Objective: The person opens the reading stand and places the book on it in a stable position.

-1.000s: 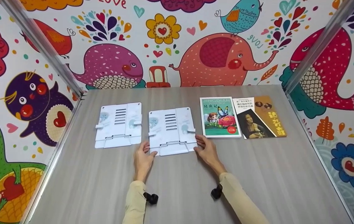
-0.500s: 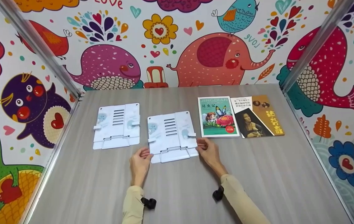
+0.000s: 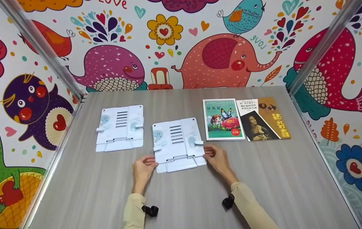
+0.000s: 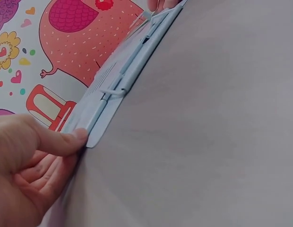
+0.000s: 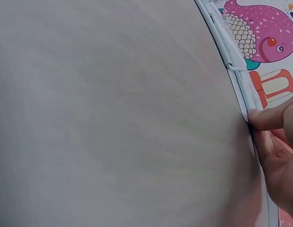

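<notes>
A white folding book stand with slots, side clips and a wire page rest lies flat on the table, turned slightly askew. My left hand pinches its lower left edge; in the left wrist view the thumb presses on top near the corner. On the opposite edge, my right hand pinches the stand between thumb and fingers, and the right wrist view shows that thumb on its rim. A second, matching book stand lies to the left, apart from both hands.
Right of the stand lie a green-covered book and a brown and white book, side by side. The grey wood-look table ends at walls with cartoon animals and metal corner posts.
Both hands have drawn the nearer book stand towards the person and slightly right, turning it a little. The other stand and the two books stay in place.
</notes>
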A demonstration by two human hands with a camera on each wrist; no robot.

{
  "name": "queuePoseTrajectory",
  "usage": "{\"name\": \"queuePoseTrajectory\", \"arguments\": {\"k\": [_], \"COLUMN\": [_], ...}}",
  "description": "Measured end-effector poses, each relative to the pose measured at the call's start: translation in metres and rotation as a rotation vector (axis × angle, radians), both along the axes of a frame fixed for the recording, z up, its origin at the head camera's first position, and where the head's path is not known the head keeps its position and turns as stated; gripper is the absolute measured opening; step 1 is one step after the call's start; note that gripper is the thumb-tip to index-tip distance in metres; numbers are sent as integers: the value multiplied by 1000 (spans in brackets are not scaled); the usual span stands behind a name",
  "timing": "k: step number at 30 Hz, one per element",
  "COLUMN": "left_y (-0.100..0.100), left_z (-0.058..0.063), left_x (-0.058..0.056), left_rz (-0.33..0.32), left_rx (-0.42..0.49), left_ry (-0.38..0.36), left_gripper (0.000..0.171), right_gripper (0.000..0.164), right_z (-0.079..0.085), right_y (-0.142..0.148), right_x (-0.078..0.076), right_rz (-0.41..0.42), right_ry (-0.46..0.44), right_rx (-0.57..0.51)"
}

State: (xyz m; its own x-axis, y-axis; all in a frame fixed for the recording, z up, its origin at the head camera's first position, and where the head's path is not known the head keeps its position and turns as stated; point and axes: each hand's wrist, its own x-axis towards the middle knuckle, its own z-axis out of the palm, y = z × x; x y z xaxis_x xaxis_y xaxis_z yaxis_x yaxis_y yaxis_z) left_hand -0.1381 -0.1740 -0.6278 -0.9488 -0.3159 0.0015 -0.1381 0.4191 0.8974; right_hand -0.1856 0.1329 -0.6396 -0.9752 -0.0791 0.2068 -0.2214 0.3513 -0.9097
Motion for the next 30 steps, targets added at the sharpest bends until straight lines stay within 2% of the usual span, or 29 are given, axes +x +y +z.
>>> {"name": "queuePoseTrajectory", "arguments": {"k": [8, 15, 24, 30], "left_y": [-6, -9, -13, -13], "left_z": [2, 7, 8, 7], "left_x": [4, 8, 7, 12], "left_rz": [-67, -126, -191, -226], "left_rx": [-7, -1, 26, 24], "left_ry": [-67, -130, -130, -115], "left_gripper": [27, 30, 33, 31], "right_gripper": [35, 35, 29, 28], "right_z": [3, 7, 13, 13], "right_y": [9, 15, 19, 22], "right_x": [8, 19, 28, 36], "right_rz": [56, 105, 144, 153], "right_ry": [-75, -132, -147, -165], "right_rx": [8, 71, 142, 146]}}
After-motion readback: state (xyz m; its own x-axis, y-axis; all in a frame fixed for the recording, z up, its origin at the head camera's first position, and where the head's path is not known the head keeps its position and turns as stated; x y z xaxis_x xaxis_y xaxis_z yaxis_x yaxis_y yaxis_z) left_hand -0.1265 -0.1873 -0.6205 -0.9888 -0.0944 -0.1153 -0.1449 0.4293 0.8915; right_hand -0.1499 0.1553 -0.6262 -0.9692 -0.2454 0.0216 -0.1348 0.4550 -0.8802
